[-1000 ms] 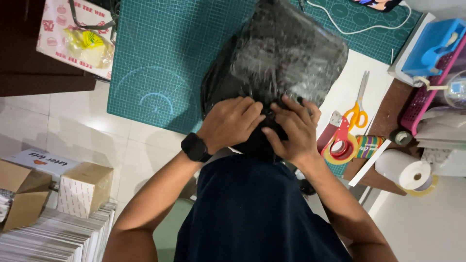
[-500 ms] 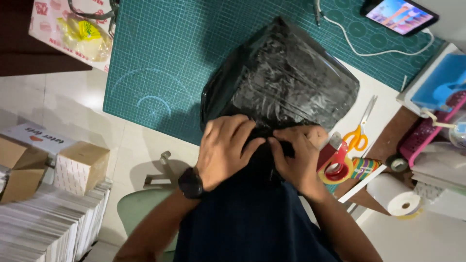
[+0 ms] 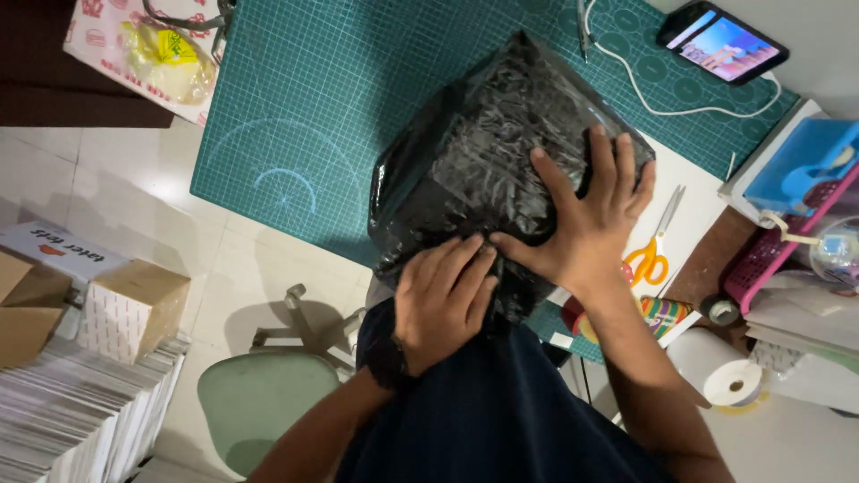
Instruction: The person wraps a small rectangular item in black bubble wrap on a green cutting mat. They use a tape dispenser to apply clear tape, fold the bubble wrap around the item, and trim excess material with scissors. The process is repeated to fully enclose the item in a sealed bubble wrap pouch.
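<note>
Both hands on black wrapped parcel (image 3: 488, 170). Right hand (image 3: 586, 219) spread flat, palm pressing parcel's top face, gripping nothing. Left hand (image 3: 443, 300) bent over parcel's near edge, fingers pinching down bunched film. Parcel sits on green cutting mat (image 3: 340, 107), near its front edge, partly overhanging toward body. Orange scissors (image 3: 651, 255) just right of parcel; phone (image 3: 723, 40) beyond it. Risk, as judgement: slick film slips under flat palm, fold springs open; overhanging parcel could tip off mat.
</note>
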